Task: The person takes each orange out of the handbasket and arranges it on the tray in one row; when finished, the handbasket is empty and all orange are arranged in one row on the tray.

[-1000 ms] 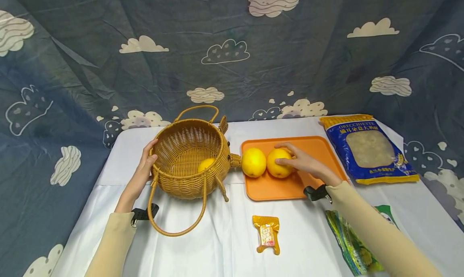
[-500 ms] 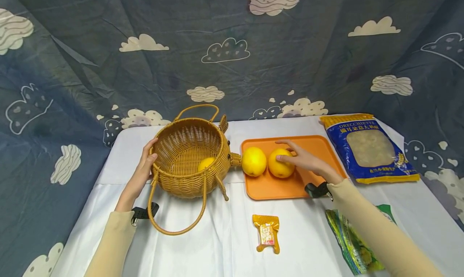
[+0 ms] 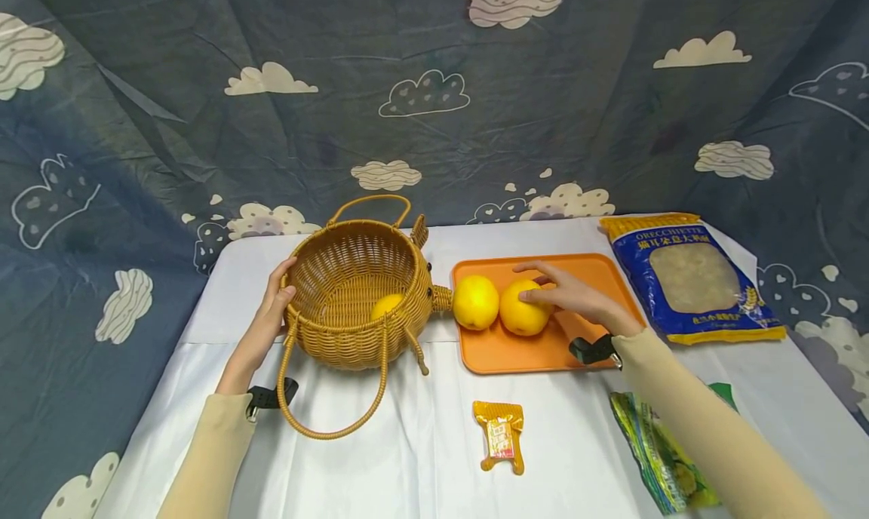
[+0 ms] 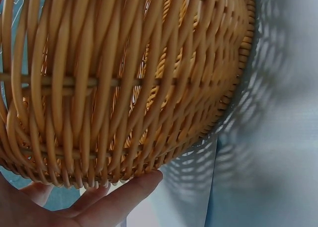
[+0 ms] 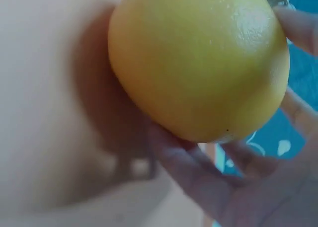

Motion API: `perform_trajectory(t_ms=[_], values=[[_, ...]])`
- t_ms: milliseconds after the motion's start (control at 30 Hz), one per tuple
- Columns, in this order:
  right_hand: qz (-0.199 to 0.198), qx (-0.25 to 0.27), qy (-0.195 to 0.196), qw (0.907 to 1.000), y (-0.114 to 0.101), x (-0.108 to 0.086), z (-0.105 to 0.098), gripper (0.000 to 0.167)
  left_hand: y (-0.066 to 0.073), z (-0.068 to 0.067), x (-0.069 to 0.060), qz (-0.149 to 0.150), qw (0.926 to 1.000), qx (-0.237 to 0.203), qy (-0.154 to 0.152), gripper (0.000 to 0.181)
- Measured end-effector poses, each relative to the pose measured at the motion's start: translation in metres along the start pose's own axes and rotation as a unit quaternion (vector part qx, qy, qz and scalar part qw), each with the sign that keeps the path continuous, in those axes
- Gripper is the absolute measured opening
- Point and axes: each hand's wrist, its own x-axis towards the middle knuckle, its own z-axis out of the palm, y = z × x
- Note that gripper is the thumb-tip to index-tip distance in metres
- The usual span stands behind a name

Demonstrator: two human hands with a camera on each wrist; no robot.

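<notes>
A round wicker basket (image 3: 342,345) with two looped handles stands at the left of the table. My left hand (image 3: 263,319) rests against its left side near the rim. In the left wrist view, fairly straight fingers (image 4: 131,189) touch the woven wall. Inside the basket lies an orange (image 3: 385,306), partly hidden by the wall. On the orange tray (image 3: 523,360), my right hand (image 3: 573,296) holds another orange (image 3: 524,311), the thumb in front and fingers behind it. The right wrist view shows fingers curving round this orange (image 5: 198,63). A further orange (image 3: 475,302) sits just left of it.
A blue pasta bag (image 3: 699,281) lies right of the tray. A small orange-wrapped snack packet (image 3: 500,436) lies in front of the tray. The right sleeve partly covers a green packet (image 3: 661,459). A patterned curtain (image 3: 434,149) hangs behind the white-covered table.
The orange under my right hand shifted slightly right, then back left toward its neighbour, with the fingers still about it. My left hand and the basket have stayed in place.
</notes>
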Motion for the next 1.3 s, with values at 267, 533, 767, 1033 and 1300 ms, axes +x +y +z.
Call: perform_trajectory(t_ms=[267,533,767,1033,1300], values=[[0.008,0.031,-0.028,0.9991,0.006,0.001,-0.007,0.067,-0.001,0.000,0.000,-0.002,1.0000,0.000,0.002,0.057],[0.000,0.012,-0.017,0.9998,0.001,-0.002,-0.008,0.067,-0.001,-0.001,0.000,-0.002,1.0000,0.003,0.003,0.057],[-0.046,0.013,0.010,0.9988,-0.013,0.002,-0.011,0.057,-0.002,0.000,-0.001,0.008,1.0000,-0.002,0.000,0.057],[-0.027,-0.009,-0.017,0.9994,-0.022,0.002,-0.016,0.057,-0.002,0.001,0.001,0.012,0.9999,-0.007,-0.002,0.057],[-0.026,-0.012,-0.038,0.9989,-0.006,0.000,-0.017,0.060,-0.002,0.000,0.000,0.007,1.0000,-0.003,0.000,0.057]])
